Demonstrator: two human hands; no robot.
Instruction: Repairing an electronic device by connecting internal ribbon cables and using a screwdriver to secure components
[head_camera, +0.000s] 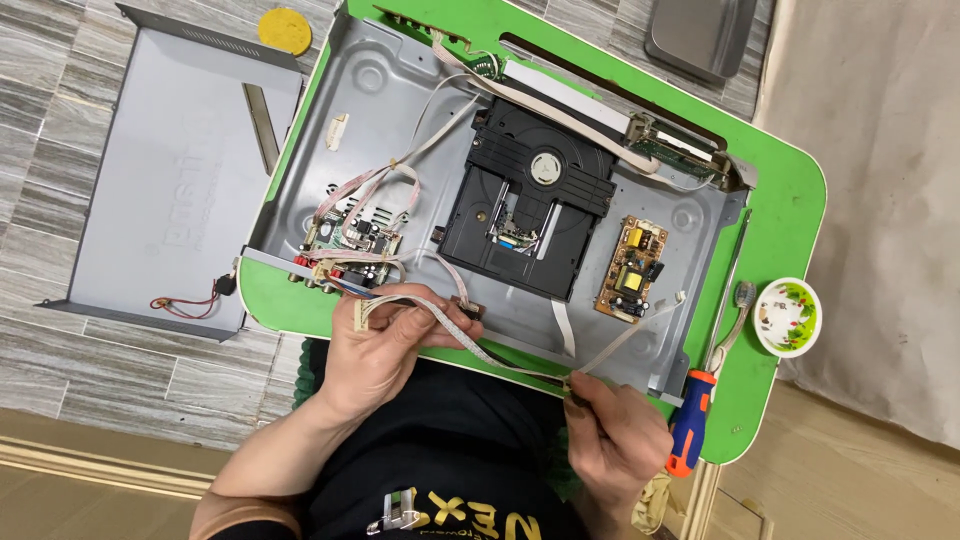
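Lying across one green surface (790, 200) with rounded corners is one open metal chassis (400, 110), the largest item on it. One detached grey metal cover (170, 170) lies on the floor to the left, on grey wood-grain tiles (40, 90), with a short red wire at its near corner. A pale cloth (880, 150) covers the floor to the right, and one grey tray corner (700, 35) shows at the top edge.

Inside the chassis: one black disc drive unit (525, 200) at centre, and three circuit boards, namely one green main board (350, 240) at the near left, one amber power board (631, 266) to the right of the drive, and one narrow board (670, 150) at the far right edge. One flat ribbon cable (460, 335) runs from the left hand (380, 350) to the right hand (615, 430), above the near edge of the chassis.

Left-hand fingers pinch the ribbon cable's white connector end. Right-hand fingers are pressed together, pinching the cable's other end.

Smaller items: one screwdriver (692, 420) with an orange and blue handle on the surface just beside the right hand, one small white bowl (787, 317) with a green pattern at the right edge, one toothbrush (735, 320) beside it, and one yellow disc (285, 30) on the floor at the top.
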